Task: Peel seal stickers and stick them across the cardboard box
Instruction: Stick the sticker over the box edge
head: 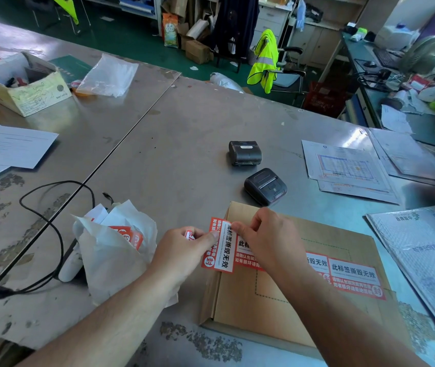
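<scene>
Left hand and right hand each pinch an edge of the seal sticker over the left end of the cardboard box on the tabletop, so it looks best to keep it taut, line it up with the row of stuck stickers, and smooth it down from one end.

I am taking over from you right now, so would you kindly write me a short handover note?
Left hand pinches the left edge of a sticker. Right hand pinches its top edge, above the left end of the box.
The box lies flat on the table; a white bag of spare stickers sits left of it.
Done: a row of stickers runs across the box top.
Left: stick the held one down at the left end; I cannot tell if its backing is off.
</scene>
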A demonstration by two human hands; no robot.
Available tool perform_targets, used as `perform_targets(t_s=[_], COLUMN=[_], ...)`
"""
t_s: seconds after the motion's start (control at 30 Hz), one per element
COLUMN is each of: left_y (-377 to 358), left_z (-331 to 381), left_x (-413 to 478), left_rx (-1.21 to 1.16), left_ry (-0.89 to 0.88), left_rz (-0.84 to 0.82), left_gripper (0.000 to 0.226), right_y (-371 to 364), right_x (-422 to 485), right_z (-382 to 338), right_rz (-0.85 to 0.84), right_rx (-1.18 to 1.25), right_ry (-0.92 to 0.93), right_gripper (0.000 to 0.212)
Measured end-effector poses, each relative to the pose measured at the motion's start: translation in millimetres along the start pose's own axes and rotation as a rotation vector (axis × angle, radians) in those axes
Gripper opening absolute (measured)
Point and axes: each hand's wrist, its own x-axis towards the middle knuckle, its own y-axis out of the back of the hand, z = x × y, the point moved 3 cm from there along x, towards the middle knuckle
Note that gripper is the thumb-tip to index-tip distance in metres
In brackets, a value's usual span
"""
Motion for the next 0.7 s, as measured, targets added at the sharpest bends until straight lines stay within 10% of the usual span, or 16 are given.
perform_targets(t_s=[0.7], left_y=[-26.2], left_z=[-24.2], left_x=[-6.2], left_rx=[-0.529], left_ry=[0.223], left_rz=[-0.190], left_gripper=[0.030], right_y=[-4.9], right_x=[-10.5], right_z=[11.9], right_rz=[0.023], right_rx=[0.088], right_ry=[0.135], right_gripper=[0.033])
